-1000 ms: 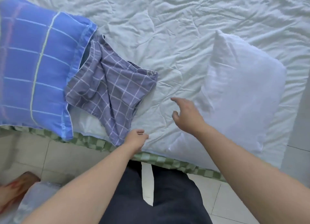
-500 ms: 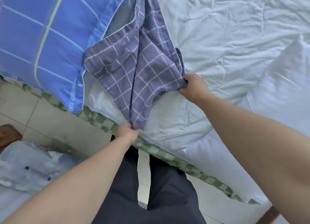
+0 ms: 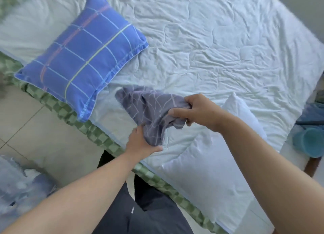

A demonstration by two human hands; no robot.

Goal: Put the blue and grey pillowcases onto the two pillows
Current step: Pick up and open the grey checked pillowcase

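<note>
Pillowcases first: at the left, the blue case [image 3: 82, 58], crossed by pale, yellow and red lines, already covers a pillow lying near the bed's [image 3: 219, 41] front edge. No brand, label or writing can be read anywhere. Just right of it the grey case [image 3: 150, 109], checked with thin pale lines, is bunched up and held between both hands over the bed edge. The left hand [image 3: 140, 142] grips its lower end, fingers curled under the cloth. The right hand [image 3: 198, 111] pinches the upper right end, with the forefinger stretched out across the fabric. Right of the hands, partly behind the right forearm, lies the bare white pillow [image 3: 210, 177]. The bed wears a crumpled white quilted cover over a green checked sheet [image 3: 98, 137]. Pale floor tiles [image 3: 35, 128] show at the left, a blurred bluish bundle [image 3: 15, 190] at the lower left, and a teal tub [image 3: 310, 142] beside the bed at the far right.
</note>
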